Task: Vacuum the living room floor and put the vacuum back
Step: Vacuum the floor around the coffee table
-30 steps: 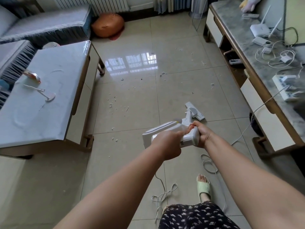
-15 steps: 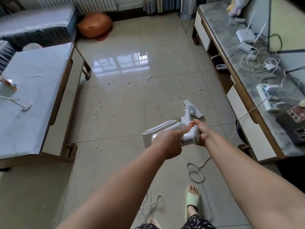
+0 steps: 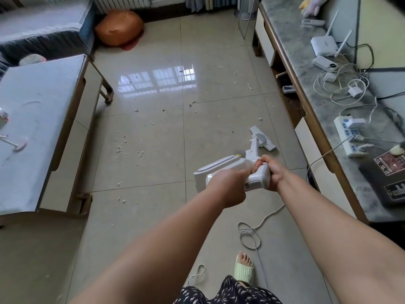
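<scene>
Head view | left hand, right hand grip vacuum handle

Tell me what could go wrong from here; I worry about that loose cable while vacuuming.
The white cord lies looped on the tiles just ahead of the slippered foot, so a step forward could snag it. It seems to run up to the power strip, so a tug might drag the strip off the counter. Both hands, left and right, grip the vacuum, leaving none free to catch a stumble.

No legible text on the vacuum or the power strip.
</scene>
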`<state>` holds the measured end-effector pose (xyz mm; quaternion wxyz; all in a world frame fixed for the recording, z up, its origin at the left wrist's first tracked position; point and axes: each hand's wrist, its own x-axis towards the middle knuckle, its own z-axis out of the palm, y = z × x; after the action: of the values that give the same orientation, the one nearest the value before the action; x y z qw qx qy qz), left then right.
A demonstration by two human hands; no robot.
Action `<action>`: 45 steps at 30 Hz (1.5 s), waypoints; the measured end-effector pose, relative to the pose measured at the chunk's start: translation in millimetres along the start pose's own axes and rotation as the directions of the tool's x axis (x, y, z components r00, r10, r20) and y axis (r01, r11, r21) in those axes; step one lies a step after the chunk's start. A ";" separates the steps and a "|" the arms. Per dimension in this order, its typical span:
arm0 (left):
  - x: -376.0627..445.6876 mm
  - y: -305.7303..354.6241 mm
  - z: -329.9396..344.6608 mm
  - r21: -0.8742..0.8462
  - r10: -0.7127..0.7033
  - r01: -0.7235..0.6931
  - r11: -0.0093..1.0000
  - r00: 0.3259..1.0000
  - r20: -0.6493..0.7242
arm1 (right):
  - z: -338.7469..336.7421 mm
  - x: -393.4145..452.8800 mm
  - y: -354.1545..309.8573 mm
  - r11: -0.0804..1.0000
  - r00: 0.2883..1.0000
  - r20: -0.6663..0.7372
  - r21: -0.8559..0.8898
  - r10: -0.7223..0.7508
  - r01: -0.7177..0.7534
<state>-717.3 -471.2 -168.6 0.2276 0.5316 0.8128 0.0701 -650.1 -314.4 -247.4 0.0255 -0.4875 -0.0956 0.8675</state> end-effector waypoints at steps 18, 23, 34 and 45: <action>-3.4 -14.0 -18.8 0.027 -0.006 0.005 1.000 0.999 0.031 | 11.7 16.2 6.5 0.996 0.995 0.097 0.086 -0.012 0.003; -42.3 -46.2 -30.0 0.030 -0.020 0.019 0.999 1.000 0.020 | 45.7 9.6 51.4 0.997 1.000 0.018 0.083 -0.010 0.008; -127.6 -109.5 -51.8 0.006 -0.058 0.058 0.998 0.998 -0.012 | 107.2 -1.7 144.9 0.997 0.998 0.040 0.061 0.048 -0.051; -149.9 -127.5 -55.4 0.047 -0.018 0.021 0.999 0.998 -0.059 | 116.9 5.4 169.7 0.997 0.999 0.038 0.069 0.025 -0.027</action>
<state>-798.4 -652.7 -120.5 0.1915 0.5266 0.8258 0.0642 -744.1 -496.5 -225.2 0.0292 -0.4712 -0.0596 0.8795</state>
